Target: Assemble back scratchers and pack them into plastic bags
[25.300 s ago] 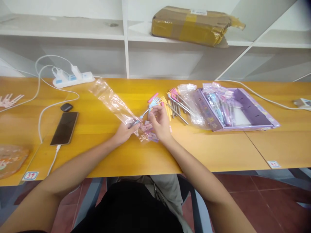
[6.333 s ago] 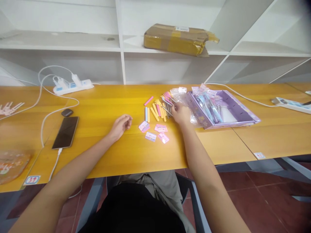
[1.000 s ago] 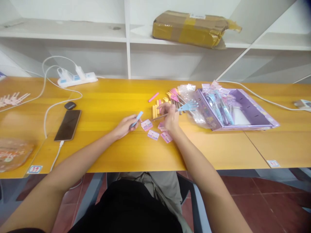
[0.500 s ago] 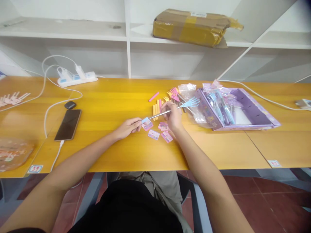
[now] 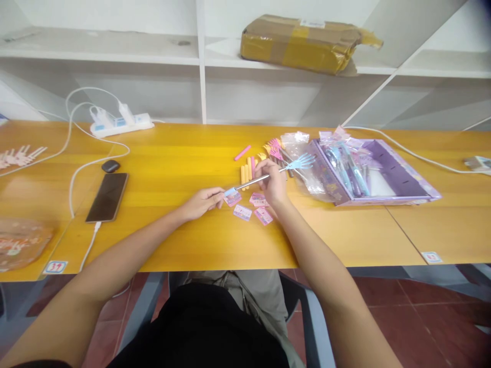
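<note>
A back scratcher (image 5: pixel 251 182) with a blue hand-shaped head, a metal rod and a blue handle slants between my hands. My left hand (image 5: pixel 205 202) grips its blue handle end. My right hand (image 5: pixel 271 180) closes round the rod just below the head. Under the rod and nearer me lie several small pink and purple printed cards (image 5: pixel 242 212). Behind my right hand are yellow and pink handle tubes (image 5: pixel 245 176), with one pink tube (image 5: pixel 242 153) apart. Pink and yellow scratcher heads (image 5: pixel 274 147) on metal rods lie there too, partly hidden by my hand.
On the right, a purple box (image 5: pixel 402 168) holds blue wrapped items; clear plastic bags (image 5: pixel 297 143) lie beside it. To the left are a phone (image 5: pixel 108 197) on a cable, a black earbud case (image 5: pixel 111 166) and a power strip (image 5: pixel 123 125). A taped carton (image 5: pixel 299 43) sits on the shelf.
Almost nothing differs. My left hand has shifted very slightly right along the blue handle; the back scratcher stays in both hands.
</note>
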Available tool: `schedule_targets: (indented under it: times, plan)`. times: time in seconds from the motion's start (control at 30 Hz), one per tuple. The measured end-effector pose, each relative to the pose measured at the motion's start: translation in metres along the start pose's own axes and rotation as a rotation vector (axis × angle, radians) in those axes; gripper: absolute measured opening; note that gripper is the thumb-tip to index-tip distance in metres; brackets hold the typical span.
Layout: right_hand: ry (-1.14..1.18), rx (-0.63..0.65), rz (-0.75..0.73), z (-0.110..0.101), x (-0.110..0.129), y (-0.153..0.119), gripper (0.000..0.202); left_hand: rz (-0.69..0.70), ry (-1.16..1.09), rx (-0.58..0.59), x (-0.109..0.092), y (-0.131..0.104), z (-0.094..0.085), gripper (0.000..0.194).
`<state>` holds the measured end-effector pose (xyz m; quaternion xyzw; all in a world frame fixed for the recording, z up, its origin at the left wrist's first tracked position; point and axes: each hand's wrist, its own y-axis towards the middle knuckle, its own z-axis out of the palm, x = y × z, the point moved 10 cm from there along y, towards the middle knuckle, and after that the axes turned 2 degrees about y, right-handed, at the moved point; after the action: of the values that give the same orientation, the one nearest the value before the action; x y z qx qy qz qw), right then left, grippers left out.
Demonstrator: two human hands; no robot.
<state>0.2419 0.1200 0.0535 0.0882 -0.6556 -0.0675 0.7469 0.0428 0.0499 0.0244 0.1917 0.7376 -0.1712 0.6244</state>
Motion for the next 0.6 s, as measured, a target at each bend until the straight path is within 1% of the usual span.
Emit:
schedule_targets:
  times: [0.13,0.27,0.37,0.5,0.6]
  plan:
    - [0.027,-0.001,0.020,-0.0001,-0.0026,-0.0002,0.034,-0.001,0.032,0.008,0.0043,0.0006,-0.0003,0.037]
    - [0.064,0.011,-0.008,0.0010,-0.0008,-0.0009,0.029,-0.009,0.041,0.011,0.0086,0.0009,-0.0007,0.038]
    - [0.050,0.006,-0.007,0.0004,-0.0010,-0.0010,0.029,0.002,0.058,0.016,0.0084,0.0006,-0.0003,0.039]
    - [0.015,0.004,-0.013,0.0013,0.0002,-0.0020,0.023,0.017,0.069,0.007,0.0060,0.0005,-0.0006,0.038]
    - [0.049,0.021,-0.027,0.0047,0.0003,-0.0036,0.022,0.023,0.085,0.005,0.0050,0.0006,-0.0009,0.039]
